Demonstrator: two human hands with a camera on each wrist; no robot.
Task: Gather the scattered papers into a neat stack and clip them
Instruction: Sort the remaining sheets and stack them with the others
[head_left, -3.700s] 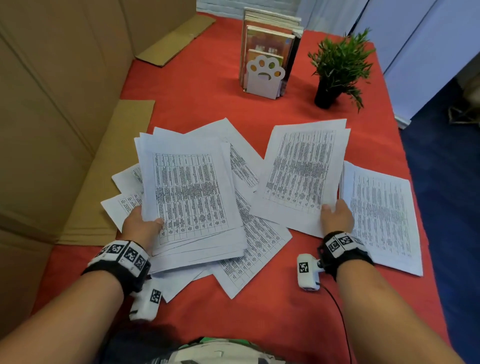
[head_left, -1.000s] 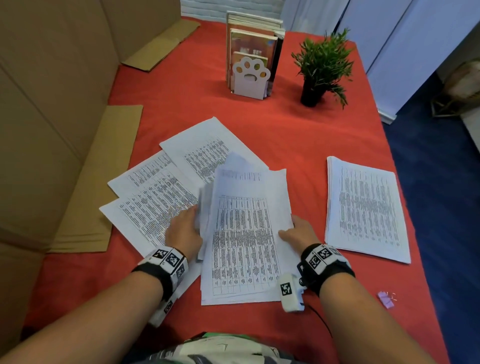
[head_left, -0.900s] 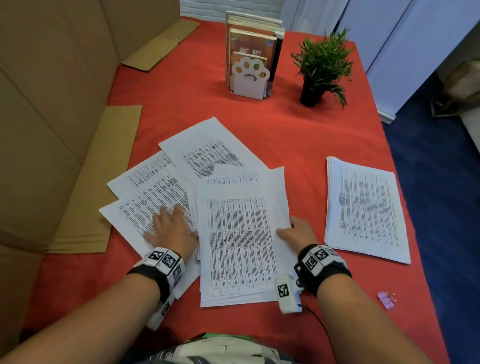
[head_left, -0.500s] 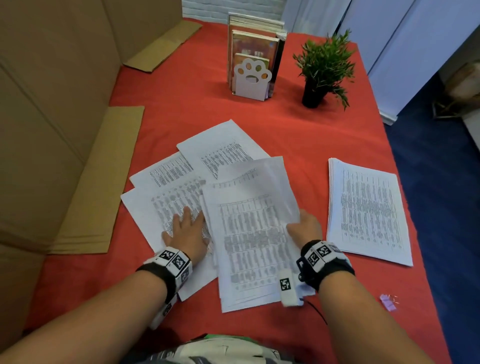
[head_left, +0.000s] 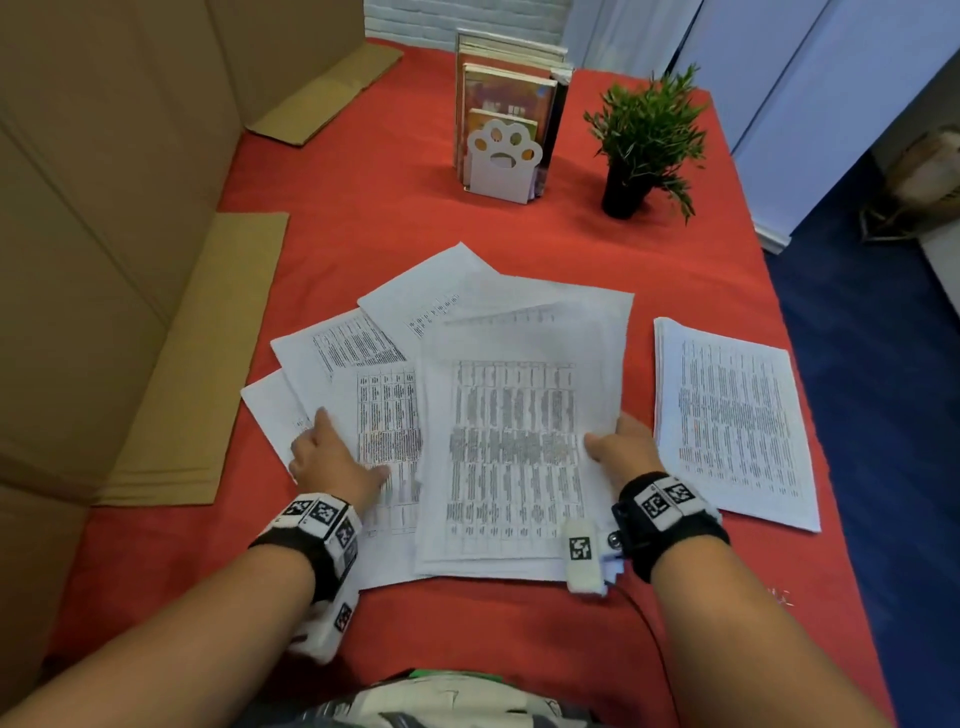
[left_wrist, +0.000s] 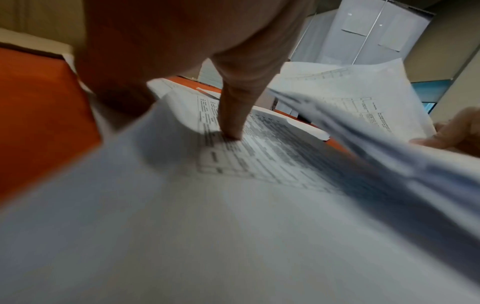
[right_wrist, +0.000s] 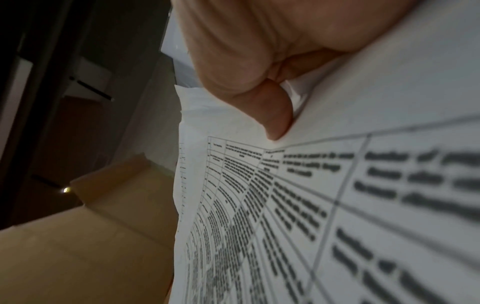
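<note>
A gathered bundle of printed sheets lies in front of me on the red table. My right hand grips its right edge, thumb on top and fingers underneath, lifting that side. My left hand lies flat with fingers spread on loose sheets that fan out to the left, partly under the bundle. Its thumb presses on a printed sheet. A second, squared pile rests to the right. A small pink clip lies near the table's right edge, blurred.
A white paw-shaped bookend with books and a small potted plant stand at the back. Cardboard sheets line the left side, with a large cardboard wall beside them. The table's right edge drops to blue floor.
The right hand has turned the tilted bundle straight and raised its right edge. The left hand has spread wider on the loose sheets, which sit closer under the bundle.
</note>
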